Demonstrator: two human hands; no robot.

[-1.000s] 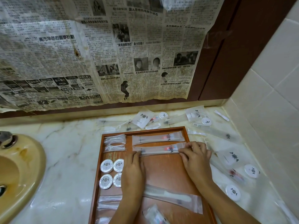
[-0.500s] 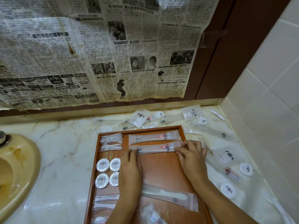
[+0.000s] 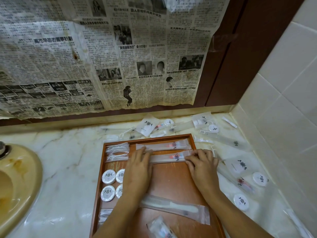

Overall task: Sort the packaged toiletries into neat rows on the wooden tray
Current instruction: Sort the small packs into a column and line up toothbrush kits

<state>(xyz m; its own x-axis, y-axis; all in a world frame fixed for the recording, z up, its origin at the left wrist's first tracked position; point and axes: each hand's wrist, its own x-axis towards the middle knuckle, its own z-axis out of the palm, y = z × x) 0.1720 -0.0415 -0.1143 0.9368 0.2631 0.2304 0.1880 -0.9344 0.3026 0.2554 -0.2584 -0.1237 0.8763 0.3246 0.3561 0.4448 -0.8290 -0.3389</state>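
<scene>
Head view, looking down at a marble tabletop (image 3: 65,152) with a wooden tray (image 3: 171,182) lying in the middle.

Tray contents: two long toothbrush packets lie side by side across the far end. The far packet (image 3: 163,145) sits against the far rim. The near packet (image 3: 169,158) lies just beside it, roughly parallel.

Left hand (image 3: 138,172): flat, fingers straight and together, fingertips pressing on the left end of the near packet. Grip not closed on anything.

Right hand (image 3: 203,167): fingers bent down onto the right end of the same packet near the tray's right rim. It looks like a light pinch of the wrapper, though the fingertips are blurred and I cannot be sure.

Left column of tray: a stack of floss pick packets (image 3: 117,151) at the far corner, four round soap packs (image 3: 111,184) in a two-by-two block partly hidden under the left wrist, more thin packets (image 3: 104,214) nearer. A comb packet (image 3: 173,206) lies slanted across the near part of the tray, between the forearms. A crumpled packet (image 3: 161,229) sits at the near edge.

Off tray: loose packets (image 3: 148,124) scattered beyond the far rim and round packs (image 3: 259,179) to the right. Basin (image 3: 17,186) at left. Newspaper (image 3: 103,54) covers the wall behind.
</scene>
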